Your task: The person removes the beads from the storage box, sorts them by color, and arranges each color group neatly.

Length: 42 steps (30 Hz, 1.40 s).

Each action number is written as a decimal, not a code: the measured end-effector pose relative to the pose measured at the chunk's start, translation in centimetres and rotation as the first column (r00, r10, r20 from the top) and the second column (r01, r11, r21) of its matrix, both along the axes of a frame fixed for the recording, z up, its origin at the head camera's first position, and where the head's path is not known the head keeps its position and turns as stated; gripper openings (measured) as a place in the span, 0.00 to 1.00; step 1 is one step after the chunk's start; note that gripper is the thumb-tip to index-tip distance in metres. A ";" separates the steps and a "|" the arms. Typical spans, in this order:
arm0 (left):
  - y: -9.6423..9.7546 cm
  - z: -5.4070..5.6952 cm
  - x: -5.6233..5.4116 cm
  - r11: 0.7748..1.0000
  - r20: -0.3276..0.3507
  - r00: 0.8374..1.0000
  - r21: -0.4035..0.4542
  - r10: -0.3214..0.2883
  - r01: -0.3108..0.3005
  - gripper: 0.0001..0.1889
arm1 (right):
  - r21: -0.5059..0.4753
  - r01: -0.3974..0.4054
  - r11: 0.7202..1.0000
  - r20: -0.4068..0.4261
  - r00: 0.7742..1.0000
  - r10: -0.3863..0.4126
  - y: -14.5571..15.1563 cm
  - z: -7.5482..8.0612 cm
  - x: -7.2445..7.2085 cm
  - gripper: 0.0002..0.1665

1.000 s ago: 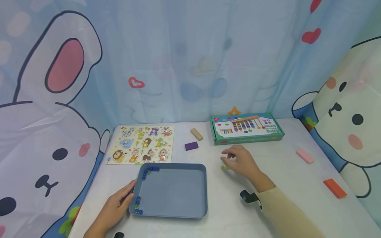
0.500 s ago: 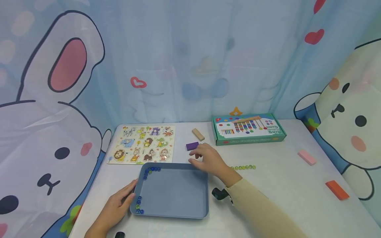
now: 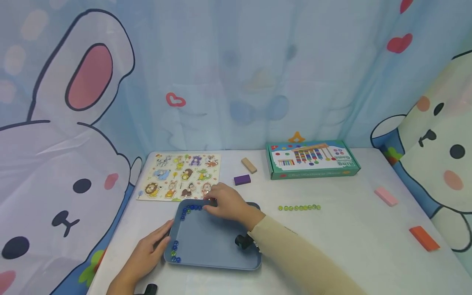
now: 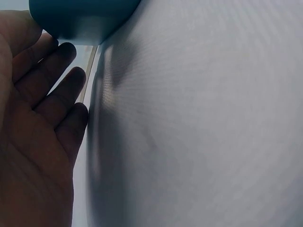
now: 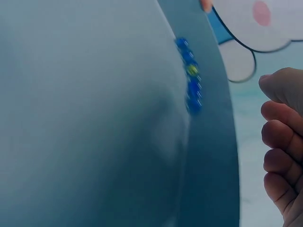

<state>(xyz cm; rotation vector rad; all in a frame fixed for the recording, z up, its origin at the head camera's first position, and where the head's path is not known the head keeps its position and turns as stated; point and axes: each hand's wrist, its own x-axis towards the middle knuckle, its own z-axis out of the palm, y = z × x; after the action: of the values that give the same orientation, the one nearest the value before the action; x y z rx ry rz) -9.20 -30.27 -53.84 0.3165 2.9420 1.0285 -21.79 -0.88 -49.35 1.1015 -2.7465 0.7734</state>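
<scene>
My left hand [image 3: 147, 250], fingers relaxed, touches the tray [image 3: 210, 248] at its left; my right hand [image 3: 229, 205], loosely curled around nothing visible, hovers beside the far marbles [image 3: 192, 207].

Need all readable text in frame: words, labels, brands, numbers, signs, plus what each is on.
"Game": top of green box, blurry.
"Ring", probably: same top, blurry.
Front lettering on that box: too blurred.
Red corner mark, same box: too small.
Sleeve mark: too small to tell.

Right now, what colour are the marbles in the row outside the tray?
Yellow-green; the marble row shows best in the head view.
</scene>
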 end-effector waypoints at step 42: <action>-0.4 -0.6 -0.2 0.998 0.000 1.000 0.066 -0.023 0.023 0.27 | 0.140 -0.036 0.990 -0.030 0.999 0.040 -8.6 -4.4 2.1 0.12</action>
<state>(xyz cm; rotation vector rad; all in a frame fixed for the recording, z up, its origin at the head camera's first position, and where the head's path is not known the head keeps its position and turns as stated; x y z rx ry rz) -9.37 -30.65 -54.45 0.3505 2.9009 1.1248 -19.72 -9.49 -53.73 1.1838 -2.7963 0.5700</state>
